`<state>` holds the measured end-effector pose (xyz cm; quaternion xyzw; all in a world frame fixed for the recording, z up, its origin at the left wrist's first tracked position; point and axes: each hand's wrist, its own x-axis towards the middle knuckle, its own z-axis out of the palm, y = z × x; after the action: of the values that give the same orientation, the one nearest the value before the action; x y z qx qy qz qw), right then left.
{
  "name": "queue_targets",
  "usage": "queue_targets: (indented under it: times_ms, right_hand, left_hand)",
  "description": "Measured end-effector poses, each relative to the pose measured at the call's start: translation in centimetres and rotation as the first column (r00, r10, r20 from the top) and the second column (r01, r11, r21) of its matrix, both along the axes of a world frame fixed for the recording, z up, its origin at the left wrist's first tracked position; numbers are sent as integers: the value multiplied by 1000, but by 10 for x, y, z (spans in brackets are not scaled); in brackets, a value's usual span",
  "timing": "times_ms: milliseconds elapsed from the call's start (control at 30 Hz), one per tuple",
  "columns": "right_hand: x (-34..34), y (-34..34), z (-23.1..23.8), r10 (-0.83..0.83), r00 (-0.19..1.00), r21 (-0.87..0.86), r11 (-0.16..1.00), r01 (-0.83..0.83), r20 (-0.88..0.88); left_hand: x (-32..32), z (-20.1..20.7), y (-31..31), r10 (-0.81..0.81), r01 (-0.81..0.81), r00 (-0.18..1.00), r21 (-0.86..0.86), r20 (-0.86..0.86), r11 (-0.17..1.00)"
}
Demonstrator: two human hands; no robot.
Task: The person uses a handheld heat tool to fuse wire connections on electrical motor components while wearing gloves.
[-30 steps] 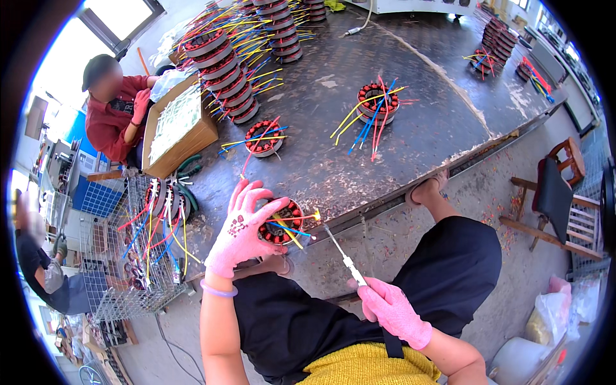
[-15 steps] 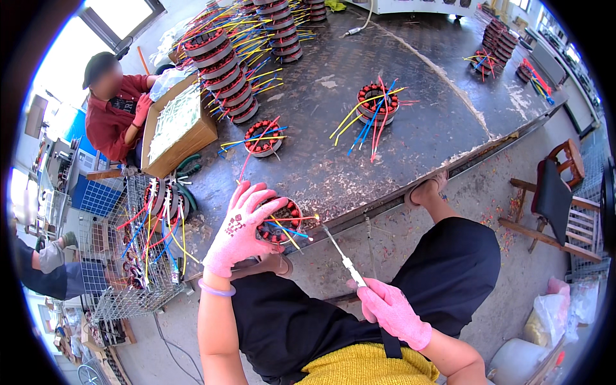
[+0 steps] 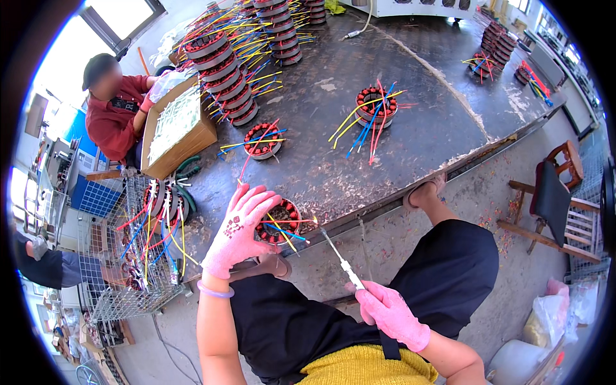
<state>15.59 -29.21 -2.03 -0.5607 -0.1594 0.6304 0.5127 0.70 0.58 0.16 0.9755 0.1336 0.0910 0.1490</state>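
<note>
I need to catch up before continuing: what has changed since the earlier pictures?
The co-worker's gloved hand moved right, toward the cardboard box; the far-left person shifted further out of view. Nothing was taken or let go by the wearer: the left hand still holds the wire-wound ring, the right hand the slim tool.

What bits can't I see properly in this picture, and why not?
All in the head view:
Left part of the ring of red coils: hidden behind the left hand.
Lower end of the white-handled tool: hidden inside the right hand.
Very end of the red wire: too small to make out.
Top of the white machine: cut off by the upper edge.
Bottom of the cardboard box, inside: covered by pale pieces.
</note>
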Motion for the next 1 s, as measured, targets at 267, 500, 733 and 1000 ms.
queue_targets:
  times_ms: [267,500,733,1000]
  right_hand:
    - [-2,1,-5,-6,1000,-4,1000,6,-10]
    - [-2,0,-4,-1,1000,12,1000,1,27]
    - [-2,1,-4,11,999,30,999,-12,35]
    - [-2,-1,-4,-6,1000,12,1000,6,8]
  left_hand:
    - [1,-1,0,3,-3,1000,-6,-19,1000]
    - [-1,-1,0,11,-11,999,-4,-31,1000]
    - [0,0,0,15,-15,999,0,-42,1000]
    - [0,-1,0,9,-9,999,6,-41,1000]
